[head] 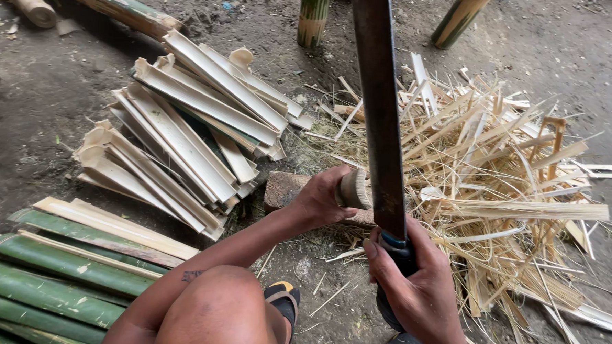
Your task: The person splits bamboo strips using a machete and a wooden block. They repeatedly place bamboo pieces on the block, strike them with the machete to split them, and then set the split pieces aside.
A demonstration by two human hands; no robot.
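Observation:
My right hand (418, 287) grips the dark handle of a long machete (380, 106), whose blade points up and away from me toward the top of the view. My left hand (322, 197) holds a short pale bamboo piece (355, 188) upright on a brick (284, 189) lying on the dirt. The blade runs just to the right of that piece, close beside it. My knee and a sandalled foot (283, 298) show at the bottom.
A stack of split pale bamboo slats (184, 132) lies left of the brick. Green split bamboo lengths (54, 278) lie at the lower left. A heap of thin shavings and splinters (498, 180) covers the right. Bamboo poles (313, 14) lie on the dirt at the top.

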